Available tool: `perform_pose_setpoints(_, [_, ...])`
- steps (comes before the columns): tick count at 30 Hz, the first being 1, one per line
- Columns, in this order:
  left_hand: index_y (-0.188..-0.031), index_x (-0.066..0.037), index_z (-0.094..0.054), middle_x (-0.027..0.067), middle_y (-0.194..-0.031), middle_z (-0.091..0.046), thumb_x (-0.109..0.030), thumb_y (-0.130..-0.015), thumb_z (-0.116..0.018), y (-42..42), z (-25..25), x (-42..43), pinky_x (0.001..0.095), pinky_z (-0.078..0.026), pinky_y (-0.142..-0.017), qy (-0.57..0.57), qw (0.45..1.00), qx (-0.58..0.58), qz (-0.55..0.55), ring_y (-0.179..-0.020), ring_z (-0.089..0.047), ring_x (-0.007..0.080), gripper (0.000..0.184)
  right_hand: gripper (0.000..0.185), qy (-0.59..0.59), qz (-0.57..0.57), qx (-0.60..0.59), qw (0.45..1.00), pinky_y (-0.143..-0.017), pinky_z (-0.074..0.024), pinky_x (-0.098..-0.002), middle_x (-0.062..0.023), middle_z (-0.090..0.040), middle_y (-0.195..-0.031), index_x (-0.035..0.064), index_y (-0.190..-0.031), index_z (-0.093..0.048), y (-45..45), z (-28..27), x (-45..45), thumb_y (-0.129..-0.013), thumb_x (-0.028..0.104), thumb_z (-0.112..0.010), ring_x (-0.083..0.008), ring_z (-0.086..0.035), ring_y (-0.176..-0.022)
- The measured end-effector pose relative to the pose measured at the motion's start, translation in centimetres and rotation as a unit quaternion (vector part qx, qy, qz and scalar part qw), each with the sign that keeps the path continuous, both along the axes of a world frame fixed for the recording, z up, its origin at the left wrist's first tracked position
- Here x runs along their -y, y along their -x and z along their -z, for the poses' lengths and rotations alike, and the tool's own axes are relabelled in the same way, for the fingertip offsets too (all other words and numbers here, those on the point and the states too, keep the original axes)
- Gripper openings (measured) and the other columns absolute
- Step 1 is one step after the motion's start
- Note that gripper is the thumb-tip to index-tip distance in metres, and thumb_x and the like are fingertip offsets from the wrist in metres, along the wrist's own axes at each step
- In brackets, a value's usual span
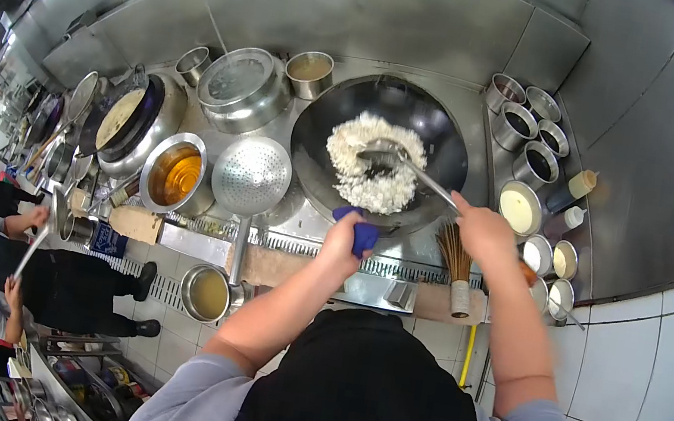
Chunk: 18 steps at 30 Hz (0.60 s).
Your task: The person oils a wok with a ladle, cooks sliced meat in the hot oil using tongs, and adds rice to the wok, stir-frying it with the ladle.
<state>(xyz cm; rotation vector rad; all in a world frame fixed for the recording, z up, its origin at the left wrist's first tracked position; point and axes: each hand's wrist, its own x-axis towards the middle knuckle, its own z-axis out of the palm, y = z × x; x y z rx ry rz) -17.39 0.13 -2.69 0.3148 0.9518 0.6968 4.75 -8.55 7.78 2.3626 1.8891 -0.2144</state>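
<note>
mid-frame, left hand (336,248) clamps cloth (364,236) at the wok (446,135) rim; right hand (486,235), fingers wrapped round ladle (431,184), should sweep evenly under the rice (383,195).

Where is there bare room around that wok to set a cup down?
Bare counter shows at back right, between the wok, back wall and cups. The ledge has a smaller patch between the skimmer handle and left forearm. Crowded: far right, with cups and bottles; left, with pot, bowl and skimmer.
</note>
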Motion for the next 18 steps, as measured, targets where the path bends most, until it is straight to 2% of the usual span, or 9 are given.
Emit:
perform_pose_setpoints(2, [-0.090, -0.008, -0.049, 0.0064, -0.072, -0.055, -0.017, -0.080, -0.051, 0.7, 4.6, 1.0, 0.0279, -0.034, -0.036, -0.025, 0.996, -0.076, 0.035, -0.053, -0.050, 0.0167, 0.014, 0.048, -0.071, 0.034, 0.030, 0.996, -0.064, -0.0498, -0.0435, -0.0150, -0.063, -0.078, 0.0221, -0.137, -0.038, 0.6, 1.7, -0.7, -0.091, 0.024, -0.049, -0.0327, -0.062, -0.072])
perform_pose_setpoints(5, [-0.104, -0.010, -0.046, 0.0066, -0.078, -0.057, -0.013, -0.080, -0.048, 1.9, 5.4, 3.2, 0.0285, -0.031, -0.032, 0.035, 0.979, -0.162, 0.121, -0.055, -0.054, 0.0172, 0.024, 0.046, -0.087, 0.042, 0.027, 0.995, -0.061, -0.0498, -0.0424, -0.0155, -0.061, -0.076, 0.0216, -0.137, -0.040, 1.9, -1.2, 2.1, -0.092, 0.025, -0.047, -0.0318, -0.062, -0.068])
perform_pose_setpoints(7, [-0.103, -0.010, -0.047, 0.0064, -0.079, -0.056, -0.012, -0.079, -0.049, 1.7, 3.6, 3.7, 0.0285, -0.032, -0.033, 0.010, 0.989, -0.100, 0.104, -0.056, -0.055, 0.0176, 0.024, 0.048, -0.054, 0.059, -0.019, 0.997, -0.063, -0.0470, -0.0469, -0.0166, -0.061, -0.074, 0.0327, -0.135, -0.038, 0.9, -4.0, 5.1, -0.090, 0.025, -0.051, -0.0361, -0.060, -0.067])
perform_pose_setpoints(11, [-0.086, -0.008, -0.044, 0.0074, -0.071, -0.049, -0.015, -0.078, -0.054, -1.4, 1.0, -1.3, 0.0286, -0.033, -0.036, -0.004, 1.000, -0.028, -0.012, -0.052, -0.048, 0.0184, 0.014, 0.046, 0.049, 0.105, -0.070, 0.991, -0.067, -0.0469, -0.0457, -0.0173, -0.063, -0.080, 0.0343, -0.132, -0.043, -1.8, -7.6, 8.7, -0.089, 0.027, -0.053, -0.0344, -0.061, -0.073])
perform_pose_setpoints(14, [-0.086, -0.008, -0.043, 0.0077, -0.070, -0.048, -0.015, -0.077, -0.054, -2.3, 1.6, -3.9, 0.0290, -0.032, -0.035, -0.003, 1.000, -0.007, -0.029, -0.050, -0.046, 0.0185, 0.015, 0.046, -0.042, 0.108, -0.108, 0.987, -0.070, -0.0469, -0.0454, -0.0209, -0.063, -0.086, 0.0319, -0.132, -0.045, -7.8, -0.1, 7.4, -0.088, 0.025, -0.055, -0.0370, -0.061, -0.078])
perform_pose_setpoints(15, [-0.086, -0.008, -0.044, 0.0074, -0.070, -0.048, -0.015, -0.077, -0.054, -2.5, 1.6, -4.1, 0.0292, -0.031, -0.035, -0.014, 0.999, -0.027, -0.024, -0.049, -0.046, 0.0183, 0.015, 0.046, -0.087, 0.149, -0.158, 0.972, -0.074, -0.0472, -0.0440, -0.0236, -0.063, -0.091, 0.0251, -0.133, -0.045, -7.4, 1.6, 5.6, -0.088, 0.024, -0.055, -0.0392, -0.061, -0.083])
perform_pose_setpoints(16, [-0.085, -0.008, -0.044, 0.0071, -0.069, -0.047, -0.015, -0.077, -0.054, -2.6, 1.6, -4.2, 0.0293, -0.031, -0.035, -0.024, 0.998, -0.048, -0.018, -0.049, -0.046, 0.0180, 0.015, 0.046, -0.250, 0.098, -0.206, 0.941, -0.078, -0.0469, -0.0418, -0.0236, -0.063, -0.095, 0.0169, -0.133, -0.045, -8.6, 8.5, 3.5, -0.088, 0.022, -0.053, -0.0388, -0.061, -0.089])
perform_pose_setpoints(17, [-0.085, -0.008, -0.044, 0.0071, -0.069, -0.047, -0.015, -0.077, -0.054, -2.8, 1.9, -4.4, 0.0293, -0.031, -0.035, -0.024, 0.999, -0.039, -0.025, -0.049, -0.046, 0.0180, 0.015, 0.055, -0.120, 0.248, -0.233, 0.933, -0.082, -0.0464, -0.0419, -0.0250, -0.061, -0.104, 0.0164, -0.139, -0.034, -4.8, 7.4, 0.7, -0.088, 0.020, -0.053, -0.0381, -0.060, -0.095])
perform_pose_setpoints(18, [-0.084, -0.008, -0.044, 0.0070, -0.069, -0.046, -0.015, -0.077, -0.053, -2.9, 2.5, -4.6, 0.0292, -0.031, -0.035, -0.027, 0.999, -0.042, -0.022, -0.049, -0.046, 0.0177, 0.014, 0.058, -0.121, 0.236, -0.259, 0.929, -0.082, -0.0468, -0.0429, -0.0266, -0.061, -0.100, 0.0140, -0.141, -0.029, -2.2, 9.1, -1.2, -0.088, 0.024, -0.052, -0.0397, -0.060, -0.092])
